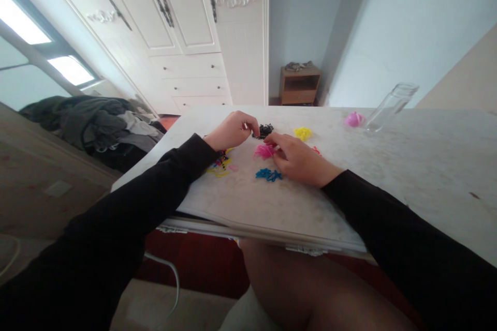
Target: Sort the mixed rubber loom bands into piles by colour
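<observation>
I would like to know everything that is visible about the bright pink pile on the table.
The pink pile is a small, loose, flattish tangle of thin strands, perhaps soft or rubbery; single pieces are too blurred to tell apart. It lies on the pale tabletop, between the black pile on its far side and the blue pile on its near side. The fingers of the right hand are at its right edge, seemingly touching it and partly covering it.

Blue pieces (268, 175), yellow pile (303, 134), black pile (266, 131), pink pile (264, 151).
</observation>
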`<action>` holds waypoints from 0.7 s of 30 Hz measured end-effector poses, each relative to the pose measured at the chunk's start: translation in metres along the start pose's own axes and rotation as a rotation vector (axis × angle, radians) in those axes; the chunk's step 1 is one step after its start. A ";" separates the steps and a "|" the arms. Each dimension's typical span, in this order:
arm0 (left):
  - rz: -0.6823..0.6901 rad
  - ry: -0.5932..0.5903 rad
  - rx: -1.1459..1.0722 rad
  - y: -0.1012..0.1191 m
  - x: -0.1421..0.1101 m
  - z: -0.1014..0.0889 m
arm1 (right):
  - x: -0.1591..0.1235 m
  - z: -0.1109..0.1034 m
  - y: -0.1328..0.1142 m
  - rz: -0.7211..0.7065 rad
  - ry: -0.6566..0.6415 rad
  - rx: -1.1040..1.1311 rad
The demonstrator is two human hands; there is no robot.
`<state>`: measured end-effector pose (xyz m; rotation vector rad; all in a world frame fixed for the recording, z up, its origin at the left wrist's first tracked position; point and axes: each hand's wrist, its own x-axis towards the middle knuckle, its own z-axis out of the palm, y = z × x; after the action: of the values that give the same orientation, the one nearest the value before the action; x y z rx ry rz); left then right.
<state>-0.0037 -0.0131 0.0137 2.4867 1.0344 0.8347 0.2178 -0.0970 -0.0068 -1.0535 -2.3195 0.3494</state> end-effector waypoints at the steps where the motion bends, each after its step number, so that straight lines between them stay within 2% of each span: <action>1: -0.013 -0.014 -0.016 0.000 0.000 0.000 | 0.000 0.000 0.000 0.005 0.006 0.004; 7: -0.024 -0.094 -0.068 0.001 -0.003 -0.011 | 0.000 -0.005 -0.004 0.052 0.025 0.014; 12: 0.021 -0.250 0.010 -0.008 -0.008 -0.043 | 0.000 -0.008 -0.003 0.075 0.079 0.037; 15: -0.022 -0.273 0.014 -0.018 -0.012 -0.059 | 0.000 -0.009 -0.001 0.073 0.113 0.029; 21: -0.161 -0.528 0.012 -0.030 -0.017 -0.070 | -0.002 -0.011 0.002 0.061 0.141 -0.009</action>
<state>-0.0736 -0.0001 0.0466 2.3912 1.0190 0.1065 0.2262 -0.0970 0.0007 -1.1187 -2.1696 0.2796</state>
